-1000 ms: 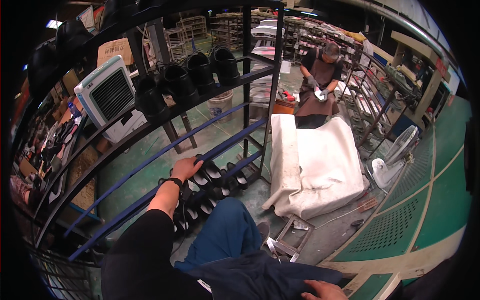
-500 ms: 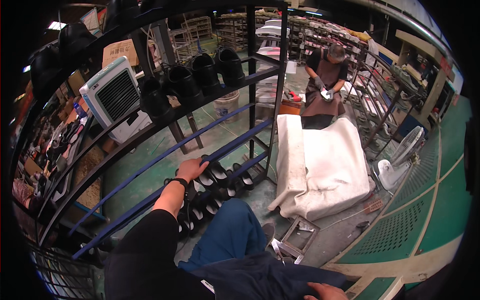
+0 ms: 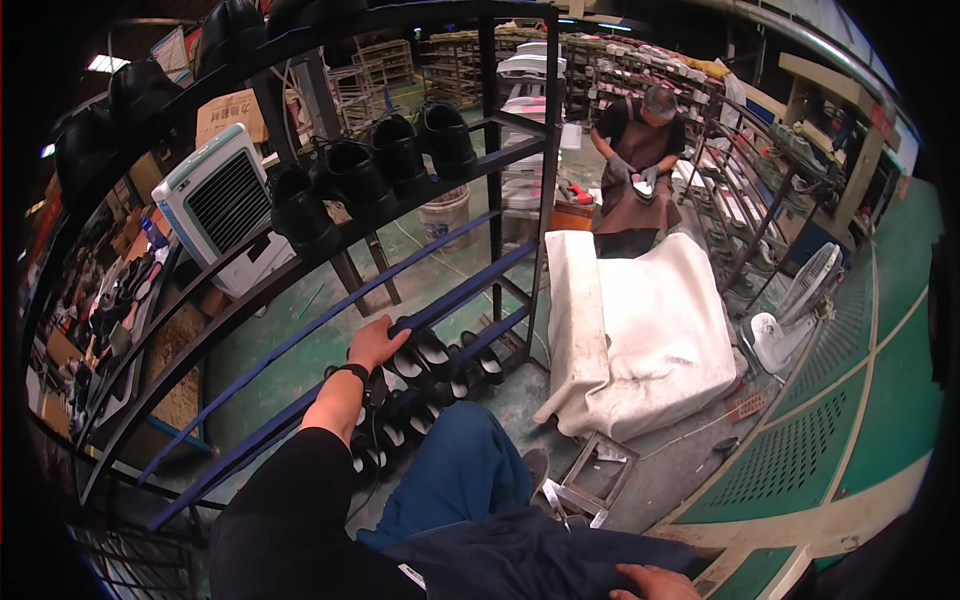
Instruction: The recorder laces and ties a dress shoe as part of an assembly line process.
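My left hand point(image 3: 372, 343) is wrapped over a blue rail point(image 3: 450, 292) of a black metal shoe rack point(image 3: 548, 150). A dark band circles that wrist. Below the rail, black shoes point(image 3: 432, 350) with pale insides stand in rows on the lower tier. More black shoes point(image 3: 395, 145) sit on the tier above, beyond my hand. At the lower right edge, my right hand point(image 3: 655, 582) lies on the dark blue apron point(image 3: 540, 555) over my lap, its fingers stretched out and partly cut off by the frame.
A white cloth point(image 3: 660, 330) covers a bulky block ahead. Behind it a seated co-worker point(image 3: 640, 150) in grey gloves handles a white shoe piece. Green perforated panels point(image 3: 790, 460) line the right, near a white fan point(image 3: 800, 300). An air cooler point(image 3: 215, 205) stands behind the rack.
The view has shifted slightly, so the rack and cloth sit a little further left. The co-worker's hands and white piece have moved. My left hand stays on the rail.
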`<state>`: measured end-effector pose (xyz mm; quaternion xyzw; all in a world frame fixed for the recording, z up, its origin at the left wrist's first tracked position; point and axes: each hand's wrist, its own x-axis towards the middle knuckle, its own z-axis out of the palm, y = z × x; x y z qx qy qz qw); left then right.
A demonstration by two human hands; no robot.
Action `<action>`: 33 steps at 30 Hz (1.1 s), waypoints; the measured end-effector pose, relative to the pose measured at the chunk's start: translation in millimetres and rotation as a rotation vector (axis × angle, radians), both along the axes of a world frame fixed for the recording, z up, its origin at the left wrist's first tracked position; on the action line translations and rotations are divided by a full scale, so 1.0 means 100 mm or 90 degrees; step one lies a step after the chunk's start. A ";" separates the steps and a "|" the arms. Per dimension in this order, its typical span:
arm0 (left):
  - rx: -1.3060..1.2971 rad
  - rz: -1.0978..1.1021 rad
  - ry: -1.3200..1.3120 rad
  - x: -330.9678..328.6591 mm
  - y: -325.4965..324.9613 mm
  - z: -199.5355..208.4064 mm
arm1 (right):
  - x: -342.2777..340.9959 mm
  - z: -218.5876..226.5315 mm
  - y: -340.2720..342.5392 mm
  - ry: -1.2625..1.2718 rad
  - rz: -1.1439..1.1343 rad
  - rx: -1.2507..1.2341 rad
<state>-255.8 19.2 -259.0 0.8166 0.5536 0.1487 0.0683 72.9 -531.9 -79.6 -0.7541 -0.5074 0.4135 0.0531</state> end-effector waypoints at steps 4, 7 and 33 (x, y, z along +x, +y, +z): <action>0.035 -0.006 -0.050 0.00 -0.03 0.01 | 0.00 -0.04 -0.03 0.001 -0.001 0.008; 0.019 -0.002 -0.026 0.03 -0.04 0.03 | -0.01 -0.04 -0.04 -0.003 -0.003 0.015; 0.050 -0.018 0.000 0.00 0.03 -0.09 | -0.02 -0.03 -0.02 -0.016 0.012 0.009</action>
